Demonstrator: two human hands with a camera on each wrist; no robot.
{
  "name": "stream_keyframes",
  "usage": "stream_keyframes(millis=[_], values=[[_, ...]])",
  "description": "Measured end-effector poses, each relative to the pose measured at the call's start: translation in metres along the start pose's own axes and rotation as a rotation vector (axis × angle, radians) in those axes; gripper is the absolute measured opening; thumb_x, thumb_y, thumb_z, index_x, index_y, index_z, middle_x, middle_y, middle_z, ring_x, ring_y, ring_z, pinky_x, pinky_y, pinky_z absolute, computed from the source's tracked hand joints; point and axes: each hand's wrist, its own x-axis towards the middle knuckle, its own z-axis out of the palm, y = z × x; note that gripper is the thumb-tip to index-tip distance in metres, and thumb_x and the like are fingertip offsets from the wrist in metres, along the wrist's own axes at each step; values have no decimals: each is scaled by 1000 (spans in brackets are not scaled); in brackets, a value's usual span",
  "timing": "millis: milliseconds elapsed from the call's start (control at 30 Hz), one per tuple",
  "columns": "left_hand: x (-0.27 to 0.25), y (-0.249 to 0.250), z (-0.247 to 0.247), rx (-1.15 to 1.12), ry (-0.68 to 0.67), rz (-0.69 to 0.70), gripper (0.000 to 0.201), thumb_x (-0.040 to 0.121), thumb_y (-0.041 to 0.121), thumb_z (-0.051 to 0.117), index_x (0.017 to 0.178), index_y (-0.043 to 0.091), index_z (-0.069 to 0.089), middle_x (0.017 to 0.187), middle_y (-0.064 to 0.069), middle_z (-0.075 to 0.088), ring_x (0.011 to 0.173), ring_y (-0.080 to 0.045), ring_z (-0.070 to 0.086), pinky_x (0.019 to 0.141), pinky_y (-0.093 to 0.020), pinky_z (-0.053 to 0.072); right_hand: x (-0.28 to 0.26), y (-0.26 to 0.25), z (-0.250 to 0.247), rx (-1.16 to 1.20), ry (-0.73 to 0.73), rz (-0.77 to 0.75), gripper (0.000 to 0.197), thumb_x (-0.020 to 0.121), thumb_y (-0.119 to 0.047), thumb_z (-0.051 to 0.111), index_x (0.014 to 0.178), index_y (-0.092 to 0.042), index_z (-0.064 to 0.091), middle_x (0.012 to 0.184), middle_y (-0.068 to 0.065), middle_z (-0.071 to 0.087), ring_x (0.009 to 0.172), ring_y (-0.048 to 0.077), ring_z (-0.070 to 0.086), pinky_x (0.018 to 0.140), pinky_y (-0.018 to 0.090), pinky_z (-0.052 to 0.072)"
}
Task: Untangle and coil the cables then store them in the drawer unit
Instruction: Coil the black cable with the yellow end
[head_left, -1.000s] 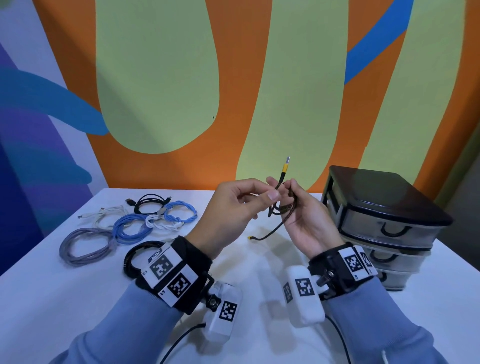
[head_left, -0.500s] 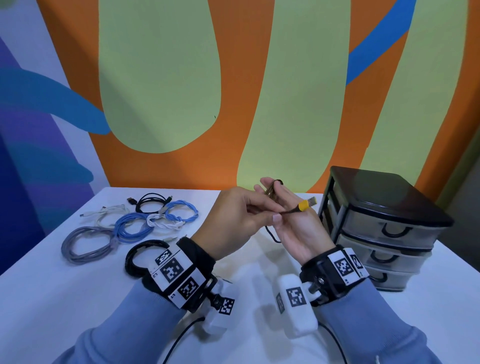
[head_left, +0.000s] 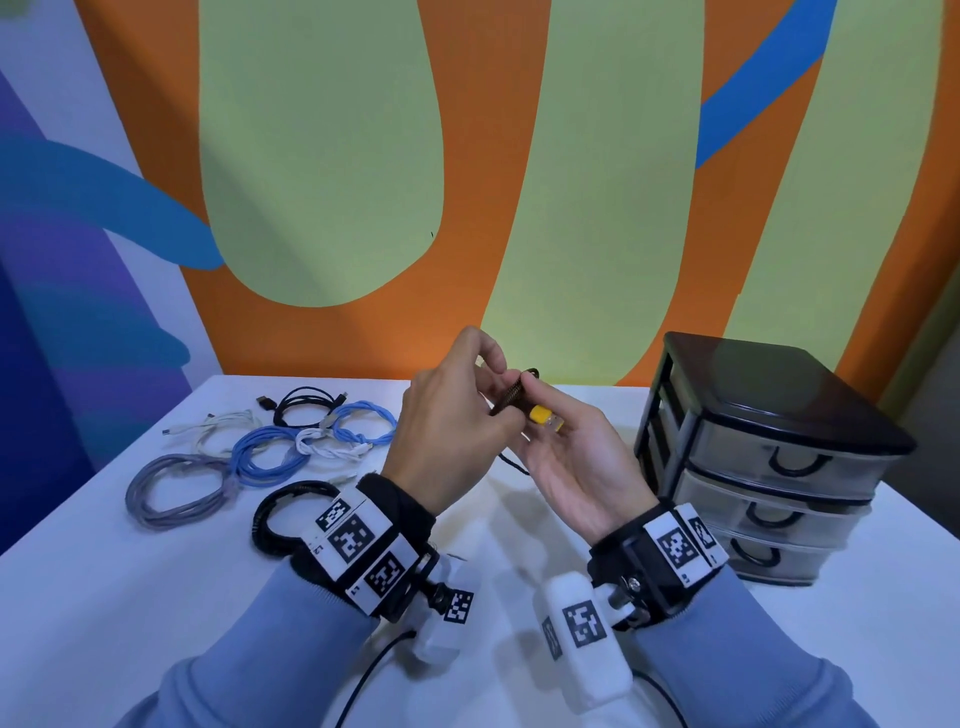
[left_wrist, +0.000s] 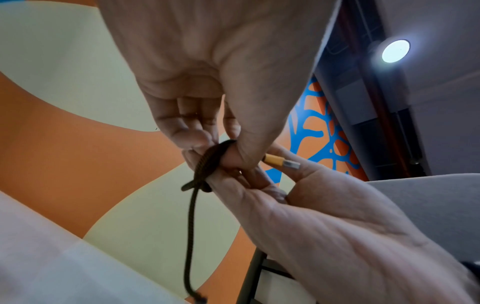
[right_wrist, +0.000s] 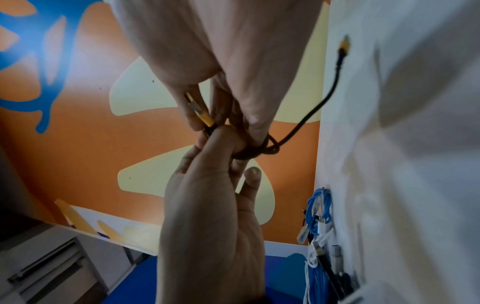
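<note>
A dark braided cable (head_left: 514, 401) is bunched into a small tight bundle held above the table between both hands. My left hand (head_left: 496, 387) pinches the wraps (left_wrist: 211, 158) between thumb and fingers. My right hand (head_left: 532, 389) holds the bundle from the other side, and the big yellow plug (head_left: 545, 419) lies across its fingers. A loose tail (left_wrist: 191, 226) hangs down and ends in a small yellow plug (right_wrist: 344, 46). The black drawer unit (head_left: 779, 395) stands to the right with all three drawers closed.
Coiled cables lie on the white table (head_left: 130, 597) at the left: grey (head_left: 176, 488), blue (head_left: 270, 452), another blue (head_left: 363, 421), white (head_left: 322, 444), and black (head_left: 304, 405) at the back. A black coil (head_left: 283, 512) lies beside my left wrist. The painted wall is close behind.
The yellow plug, which pointed up a second ago, has swung down and right onto my right fingers. The loose loops have drawn into a tight bundle, and the hanging tail is shorter.
</note>
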Motion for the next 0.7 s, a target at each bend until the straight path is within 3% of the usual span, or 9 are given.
stream_keyframes(millis=[100, 167, 267, 333, 400, 467, 533, 600, 700], values=[[1, 0, -1, 41, -7, -9, 34, 81, 5, 68, 100, 31, 56, 74, 27, 65, 61, -4, 57, 58, -32, 43, -1, 3, 3, -60, -35, -13, 21, 107, -15, 51, 100, -1, 66, 96, 7, 69, 98, 20, 65, 107, 41, 44], [3, 1, -2, -92, -53, -51, 36, 83, -4, 65, 103, 25, 60, 71, 15, 61, 57, -1, 52, 58, -27, 40, -2, 1, 4, -60, -60, -7, 21, 107, -14, 48, 95, -4, 62, 87, 5, 69, 93, 18, 65, 105, 38, 45], [7, 1, -9, -323, -180, -149, 41, 86, -21, 57, 114, 8, 59, 78, -9, 53, 53, -2, 48, 58, -19, 42, -1, 0, 2, -64, -70, 4, 21, 108, -12, 48, 96, -3, 63, 88, 6, 69, 96, 21, 66, 111, 40, 45], [11, -3, -13, -366, -257, -198, 42, 85, -24, 58, 115, 4, 57, 73, -3, 55, 60, -11, 51, 65, -26, 44, -1, 1, 1, -69, -78, 9, 20, 107, -12, 49, 99, -1, 64, 92, 8, 70, 99, 23, 66, 109, 39, 47], [14, -7, -20, -383, -317, -230, 43, 81, -21, 69, 116, 3, 57, 68, 5, 54, 71, -20, 51, 71, -33, 46, -1, 1, 1, -90, -95, 15, 18, 106, -14, 50, 104, -1, 62, 100, 12, 71, 99, 25, 67, 99, 36, 53], [16, -9, -30, -417, -391, -259, 48, 79, -8, 84, 117, 5, 58, 69, 4, 57, 71, -22, 53, 68, -26, 47, 1, 0, -1, -104, -96, 20, 18, 105, -16, 51, 107, -1, 59, 108, 18, 67, 100, 28, 66, 93, 34, 53], [17, -10, -40, -461, -481, -267, 45, 82, 6, 87, 119, 7, 62, 74, 2, 65, 73, -20, 59, 67, -23, 45, 4, 0, -5, -89, -91, 24, 21, 104, -17, 55, 115, 1, 57, 120, 25, 57, 113, 35, 58, 105, 43, 48], [18, -12, -46, -543, -520, -277, 35, 87, 10, 83, 119, 8, 68, 85, -6, 70, 80, -20, 65, 73, -24, 49, 5, 0, -6, -60, -98, 38, 23, 105, -18, 55, 115, 3, 59, 129, 28, 50, 125, 36, 51, 118, 48, 38], [19, -14, -50, -657, -468, -338, 33, 96, 3, 74, 128, 0, 70, 105, -15, 75, 92, -19, 69, 80, -23, 57, 1, -2, -4, 1, -97, 39, 30, 107, -16, 49, 98, -1, 74, 111, 18, 68, 115, 32, 64, 123, 48, 35]])
